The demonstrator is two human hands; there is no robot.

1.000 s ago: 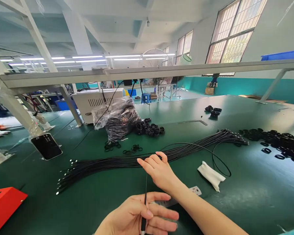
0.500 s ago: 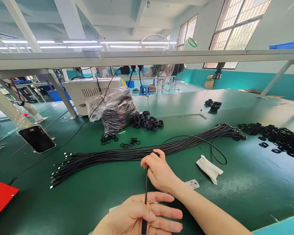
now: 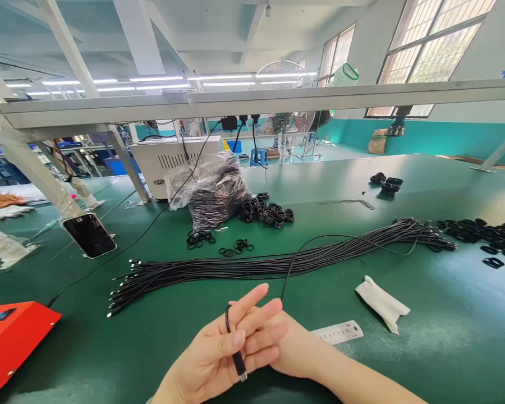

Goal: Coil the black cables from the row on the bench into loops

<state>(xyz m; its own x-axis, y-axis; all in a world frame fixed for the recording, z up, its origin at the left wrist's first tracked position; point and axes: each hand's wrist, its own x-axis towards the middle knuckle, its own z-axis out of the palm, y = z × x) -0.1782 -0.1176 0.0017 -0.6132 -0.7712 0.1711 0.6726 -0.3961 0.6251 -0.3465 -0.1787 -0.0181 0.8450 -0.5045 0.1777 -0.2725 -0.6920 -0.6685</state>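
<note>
My left hand (image 3: 231, 348) is palm up with its fingers stretched out, its thumb pressing a black USB cable (image 3: 237, 359) against the palm. The cable's metal plug points down, and its cord bends up over the index finger. Behind those fingers lies my right hand (image 3: 297, 342), on the cord; its fingertips are mostly hidden. The rest of this cord runs up across a long bundle of black cables (image 3: 244, 268) on the green table. A steel ruler (image 3: 340, 332) lies partly under the right wrist, with a white cloth-like packet (image 3: 382, 304) farther right.
Black ring-like bands (image 3: 273, 214) are piled by a plastic bag of dark items (image 3: 216, 196). More black loops (image 3: 496, 235) lie at right. A phone (image 3: 90, 234) leans on the left post, above a red box (image 3: 21, 342). A shelf beam (image 3: 252, 102) crosses overhead.
My right hand has come down and left, behind my left hand, bringing the cord round the left fingers. The cable's loose loop on the right has been drawn in. The view has turned left.
</note>
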